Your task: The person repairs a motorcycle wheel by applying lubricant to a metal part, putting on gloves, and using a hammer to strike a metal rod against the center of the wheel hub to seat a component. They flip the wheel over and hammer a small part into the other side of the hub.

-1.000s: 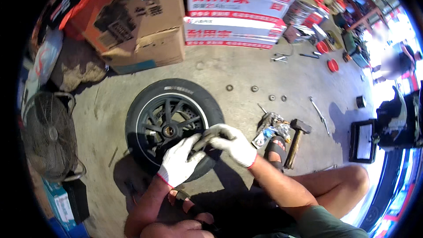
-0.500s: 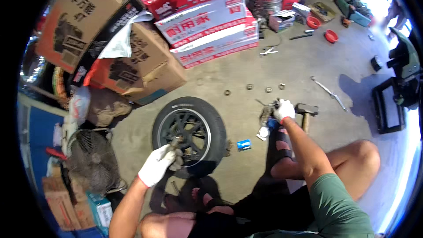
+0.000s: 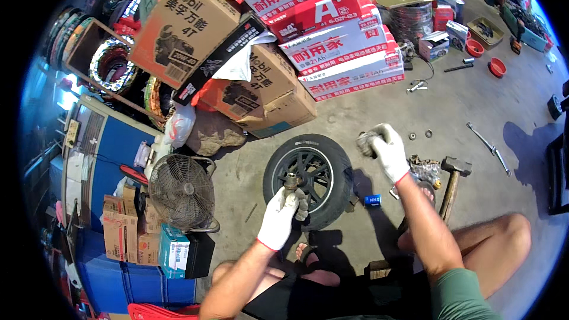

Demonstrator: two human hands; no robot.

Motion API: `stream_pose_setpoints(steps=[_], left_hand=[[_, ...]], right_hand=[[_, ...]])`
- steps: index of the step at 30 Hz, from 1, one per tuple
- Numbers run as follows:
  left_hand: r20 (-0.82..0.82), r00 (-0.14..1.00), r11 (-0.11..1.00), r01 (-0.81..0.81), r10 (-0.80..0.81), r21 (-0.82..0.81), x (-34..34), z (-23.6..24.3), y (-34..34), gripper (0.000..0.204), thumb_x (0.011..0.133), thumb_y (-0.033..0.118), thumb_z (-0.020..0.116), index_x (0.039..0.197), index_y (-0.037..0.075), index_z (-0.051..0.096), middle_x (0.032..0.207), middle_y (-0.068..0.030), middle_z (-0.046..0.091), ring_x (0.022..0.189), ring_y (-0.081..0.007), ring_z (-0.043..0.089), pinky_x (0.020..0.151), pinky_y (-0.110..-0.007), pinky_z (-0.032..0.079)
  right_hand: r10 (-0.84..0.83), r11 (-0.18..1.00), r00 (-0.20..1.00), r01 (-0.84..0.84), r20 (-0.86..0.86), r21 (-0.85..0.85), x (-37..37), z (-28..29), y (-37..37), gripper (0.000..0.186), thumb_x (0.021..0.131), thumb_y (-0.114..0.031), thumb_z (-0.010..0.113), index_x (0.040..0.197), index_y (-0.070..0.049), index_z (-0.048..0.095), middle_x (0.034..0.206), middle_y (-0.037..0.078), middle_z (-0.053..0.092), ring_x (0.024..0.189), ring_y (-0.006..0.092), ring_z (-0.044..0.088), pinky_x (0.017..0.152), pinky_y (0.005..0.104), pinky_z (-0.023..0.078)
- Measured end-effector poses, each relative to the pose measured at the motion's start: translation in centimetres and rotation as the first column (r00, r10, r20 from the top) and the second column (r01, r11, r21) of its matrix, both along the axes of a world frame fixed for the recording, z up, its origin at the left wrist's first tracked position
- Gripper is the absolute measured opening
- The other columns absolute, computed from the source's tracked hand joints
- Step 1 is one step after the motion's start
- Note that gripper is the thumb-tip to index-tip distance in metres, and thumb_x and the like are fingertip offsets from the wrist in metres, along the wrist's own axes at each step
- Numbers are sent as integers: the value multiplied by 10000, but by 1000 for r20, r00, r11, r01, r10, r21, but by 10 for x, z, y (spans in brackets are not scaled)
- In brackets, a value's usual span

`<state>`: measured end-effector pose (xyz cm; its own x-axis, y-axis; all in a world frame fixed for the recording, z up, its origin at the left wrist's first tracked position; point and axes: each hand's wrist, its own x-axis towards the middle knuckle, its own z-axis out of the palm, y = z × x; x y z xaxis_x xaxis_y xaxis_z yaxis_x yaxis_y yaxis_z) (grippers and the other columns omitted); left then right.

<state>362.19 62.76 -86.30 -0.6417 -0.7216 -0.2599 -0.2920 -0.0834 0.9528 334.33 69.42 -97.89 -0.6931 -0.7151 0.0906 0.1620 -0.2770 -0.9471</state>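
Observation:
My left hand [image 3: 278, 219], in a white glove with dirty grey fingers, is closed around a short, greasy metal cylinder [image 3: 291, 181]. It holds this piece upright over the near left part of a black-spoked wheel with a tyre [image 3: 344, 172], which lies flat on the floor. To the right of the wheel, my gloved right hand [image 3: 388, 151] hovers with its fingers curled together; whatever they hold is hidden. Just beyond its fingers lie two small metal rings [image 3: 412, 136] [image 3: 428, 133]. Near my right wrist sits a crumpled clear bag with small parts [image 3: 424, 169].
A sledgehammer [image 3: 455, 167] and a long wrench [image 3: 489, 149] lie at the right. A small blue box [image 3: 372, 201] is near the wheel. Stacked red-and-white cartons [image 3: 349, 53] and brown cartons [image 3: 184, 29] stand beyond. A floor fan [image 3: 181, 189] stands left.
The view has turned left. My right hand has left the parts bag by the hammer and moved left over the row of small rings. My left hand still holds the metal cylinder over the wheel.

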Motion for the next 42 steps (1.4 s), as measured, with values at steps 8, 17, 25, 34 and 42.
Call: stream_pose_setpoints(steps=[8, 17, 25, 34, 42], left_hand=[[6, 993, 810, -91, 116, -579, -20, -45, 30, 337, 920, 57, 435, 1222, -31, 557, 1151, -188, 641, 1075, -294, 622, 956, -354, 470], [-122, 991, 973, -72, 46, -218, 1, -36, 23, 379, 929, 57, 514, 1305, 10, 510, 1166, -54, 628, 1017, -136, 592, 859, -268, 486], [-238, 971, 992, -57, 29, -114, -4, -31, 23, 398, 968, 211, 633, 1304, 27, 526, 1138, -28, 630, 978, -89, 593, 825, -245, 493], [-221, 969, 986, 136, -111, 97, -1, -21, 28, 447, 958, 389, 647, 1197, 23, 557, 1008, -75, 661, 861, -131, 626, 781, -273, 509], [-4, 993, 964, 112, -116, -241, -2, -31, 22, 263, 962, 91, 598, 1212, 10, 592, 1059, -45, 678, 922, -141, 639, 822, -276, 508]], right_hand=[[197, 980, 975, -195, -98, 35, 131, 90, 11, 355, 845, -104, 695, 1145, -11, 530, 1024, 123, 641, 989, 179, 642, 864, 318, 526], [454, 874, 869, -477, -196, -91, 118, 83, 9, 251, 857, -53, 647, 1096, -15, 579, 1010, 83, 669, 946, 155, 653, 866, 308, 520], [552, 818, 817, -492, 166, -298, 122, 67, 3, 305, 801, -12, 653, 1099, -10, 588, 1025, 60, 657, 950, 124, 631, 864, 293, 509], [446, 886, 819, -348, 362, -306, 95, 70, 4, 294, 821, 33, 565, 1113, 13, 578, 976, 64, 665, 895, 121, 635, 816, 270, 522], [648, 747, 761, -645, -45, -161, 94, 87, 9, 184, 874, -32, 599, 1049, 5, 638, 954, 60, 685, 877, 124, 642, 817, 282, 519]])
